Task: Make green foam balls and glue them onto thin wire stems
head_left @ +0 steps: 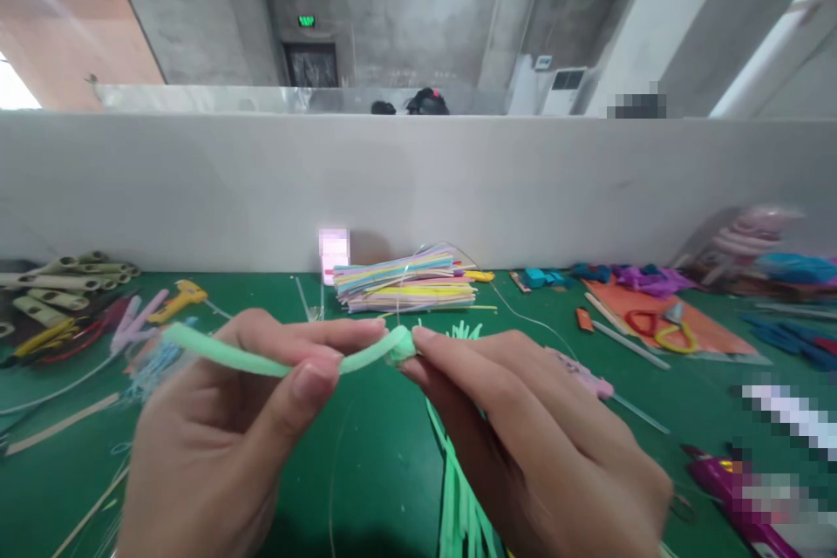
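Only one sign shows lettering at all: a small green lit sign (306, 21) mounted on the concrete wall above the dark doorway (312, 64) at the far end of the room, and its characters are too small and blurred to read. No label, brand or number can be made out on the stack of coloured paper strips (405, 281), on the tools on the green table (366, 453), or on the white unit (563, 90) by the far wall.
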Available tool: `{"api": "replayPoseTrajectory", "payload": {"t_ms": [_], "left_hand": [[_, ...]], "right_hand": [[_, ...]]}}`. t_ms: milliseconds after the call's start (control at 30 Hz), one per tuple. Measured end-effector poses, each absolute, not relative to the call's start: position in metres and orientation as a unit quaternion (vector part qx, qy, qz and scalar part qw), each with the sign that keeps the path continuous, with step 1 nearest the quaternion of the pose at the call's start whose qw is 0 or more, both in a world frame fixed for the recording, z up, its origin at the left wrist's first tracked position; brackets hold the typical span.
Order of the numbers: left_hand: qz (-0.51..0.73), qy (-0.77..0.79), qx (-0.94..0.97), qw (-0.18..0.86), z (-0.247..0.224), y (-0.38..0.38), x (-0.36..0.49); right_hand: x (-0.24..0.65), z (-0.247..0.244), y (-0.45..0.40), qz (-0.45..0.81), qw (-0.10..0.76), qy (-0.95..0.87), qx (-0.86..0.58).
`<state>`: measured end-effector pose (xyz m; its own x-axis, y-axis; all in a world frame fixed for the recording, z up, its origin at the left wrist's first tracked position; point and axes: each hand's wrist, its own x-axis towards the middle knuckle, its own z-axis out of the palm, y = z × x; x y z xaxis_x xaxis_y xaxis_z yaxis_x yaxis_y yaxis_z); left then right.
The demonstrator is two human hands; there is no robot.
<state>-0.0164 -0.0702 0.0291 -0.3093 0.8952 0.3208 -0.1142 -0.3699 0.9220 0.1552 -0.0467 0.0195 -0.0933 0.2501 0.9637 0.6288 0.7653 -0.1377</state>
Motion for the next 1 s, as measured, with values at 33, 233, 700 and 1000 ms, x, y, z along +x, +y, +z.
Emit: {"api": "replayPoseTrajectory", "payload": {"t_ms": [33, 233, 700, 1000], "left_hand": [[0.682, 0.423, 0.469, 0.369, 0.027, -0.068, -0.014], [0.679, 0.344, 0.423, 0.491, 0.018, -0.056, -0.002], [0.6, 0.294, 0.437, 0.603, -0.003, -0.033, 0.008], [0.658, 0.311, 0.492, 0.478, -0.013, -0.029, 0.02]], "right_hand": [[0.155, 0.019, -0.046, -0.153, 0.602, -0.722, -0.304], [0.15, 0.017, -0.042, -0.142, 0.636, -0.694, -0.306], [0.15, -0.002, -0.024, 0.045, 0.654, -0.695, -0.294], [0.134, -0.001, -0.019, 0.278, 0.677, -0.619, -0.285]]}}
